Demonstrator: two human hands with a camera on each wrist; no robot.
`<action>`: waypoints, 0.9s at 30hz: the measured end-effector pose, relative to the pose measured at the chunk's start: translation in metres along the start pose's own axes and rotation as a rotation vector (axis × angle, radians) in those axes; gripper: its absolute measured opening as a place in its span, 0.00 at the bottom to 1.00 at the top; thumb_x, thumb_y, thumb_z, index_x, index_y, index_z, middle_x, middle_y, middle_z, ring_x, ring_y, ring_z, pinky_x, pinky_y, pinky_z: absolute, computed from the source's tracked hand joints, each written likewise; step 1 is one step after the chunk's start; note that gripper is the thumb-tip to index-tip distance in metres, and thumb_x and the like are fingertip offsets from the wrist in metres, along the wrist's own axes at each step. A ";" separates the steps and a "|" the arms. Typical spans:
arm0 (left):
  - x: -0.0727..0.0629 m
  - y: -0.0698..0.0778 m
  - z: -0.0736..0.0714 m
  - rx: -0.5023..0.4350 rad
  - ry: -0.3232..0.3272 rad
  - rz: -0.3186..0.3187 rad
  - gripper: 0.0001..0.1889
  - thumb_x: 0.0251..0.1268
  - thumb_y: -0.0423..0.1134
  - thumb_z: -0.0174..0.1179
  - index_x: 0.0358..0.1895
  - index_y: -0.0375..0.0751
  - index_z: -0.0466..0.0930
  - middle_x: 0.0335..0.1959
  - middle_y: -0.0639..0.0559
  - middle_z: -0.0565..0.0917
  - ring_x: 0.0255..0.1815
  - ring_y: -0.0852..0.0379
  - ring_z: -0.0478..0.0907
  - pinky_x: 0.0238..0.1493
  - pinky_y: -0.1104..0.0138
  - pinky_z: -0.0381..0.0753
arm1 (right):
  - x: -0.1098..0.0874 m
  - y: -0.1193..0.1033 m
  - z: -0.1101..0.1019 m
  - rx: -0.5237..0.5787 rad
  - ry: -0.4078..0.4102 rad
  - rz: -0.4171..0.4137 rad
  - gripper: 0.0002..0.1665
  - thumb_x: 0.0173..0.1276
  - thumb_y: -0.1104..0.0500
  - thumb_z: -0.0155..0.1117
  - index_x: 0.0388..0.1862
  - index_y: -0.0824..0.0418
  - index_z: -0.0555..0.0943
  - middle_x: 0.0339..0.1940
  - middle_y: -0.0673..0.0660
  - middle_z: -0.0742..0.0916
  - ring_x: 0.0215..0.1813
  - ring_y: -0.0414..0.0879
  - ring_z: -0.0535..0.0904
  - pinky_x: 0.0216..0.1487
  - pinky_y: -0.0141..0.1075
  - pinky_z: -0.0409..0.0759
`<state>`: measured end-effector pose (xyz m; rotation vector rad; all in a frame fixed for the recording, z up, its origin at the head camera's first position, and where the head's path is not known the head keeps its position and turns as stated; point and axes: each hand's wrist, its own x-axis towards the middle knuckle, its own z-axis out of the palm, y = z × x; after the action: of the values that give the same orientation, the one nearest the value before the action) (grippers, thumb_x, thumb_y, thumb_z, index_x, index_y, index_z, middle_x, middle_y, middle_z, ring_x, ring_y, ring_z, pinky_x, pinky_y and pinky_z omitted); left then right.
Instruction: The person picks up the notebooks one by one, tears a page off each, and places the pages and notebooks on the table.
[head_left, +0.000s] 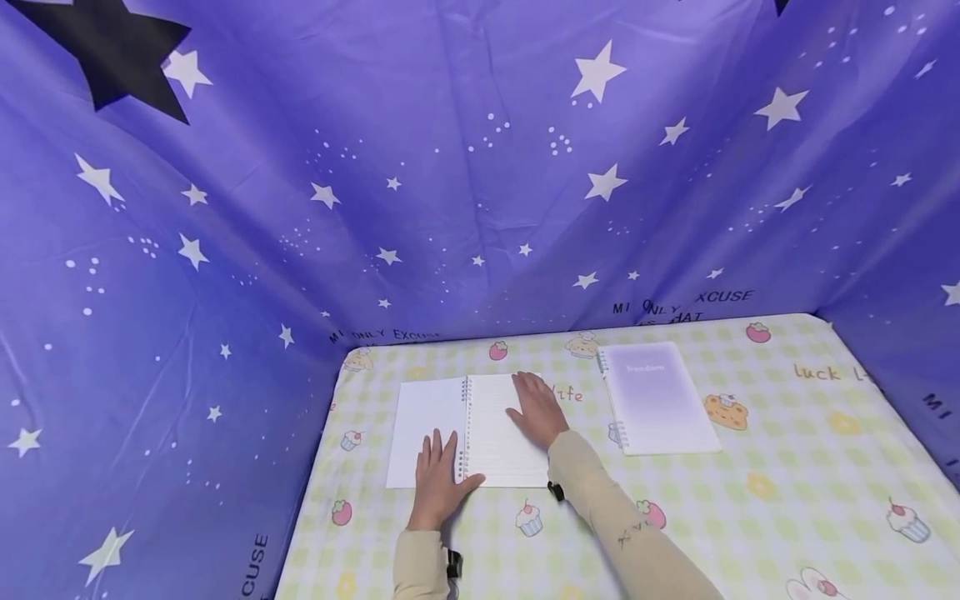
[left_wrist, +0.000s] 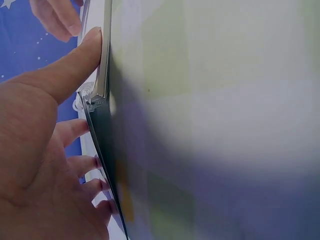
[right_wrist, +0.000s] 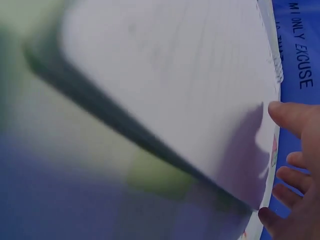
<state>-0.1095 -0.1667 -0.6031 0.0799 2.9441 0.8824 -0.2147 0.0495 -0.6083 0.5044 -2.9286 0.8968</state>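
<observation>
An open spiral notebook (head_left: 495, 450) lies on the table, its lined page on the right and a plain white side (head_left: 423, 408) on the left. My left hand (head_left: 437, 483) rests across its lower part, fingers straight on the white side. In the left wrist view the left thumb (left_wrist: 80, 62) presses the page stack next to the spiral binding (left_wrist: 90, 97). Over the upper right of the lined page is my right hand (head_left: 538, 412), fingers extended. Its thumb (right_wrist: 287, 115) shows close to the paper in the right wrist view, and a hand shadow falls on the page.
To the right lies a closed purple spiral notebook (head_left: 663, 408) with "freedom" on its cover. A green checked cloth with cartoon prints covers the table (head_left: 825, 458). Purple star-printed curtains (head_left: 480, 208) stand behind the table and at both sides.
</observation>
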 end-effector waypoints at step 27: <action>0.001 -0.003 0.003 -0.034 -0.010 -0.029 0.48 0.55 0.54 0.70 0.74 0.32 0.61 0.77 0.26 0.52 0.78 0.28 0.43 0.76 0.37 0.43 | 0.012 0.014 -0.006 -0.103 -0.021 0.044 0.43 0.70 0.50 0.65 0.71 0.75 0.63 0.69 0.70 0.71 0.72 0.64 0.62 0.76 0.54 0.58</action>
<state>-0.1104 -0.1669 -0.6073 0.0395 2.9122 0.9254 -0.2312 0.0598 -0.6090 0.4483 -2.9966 0.7438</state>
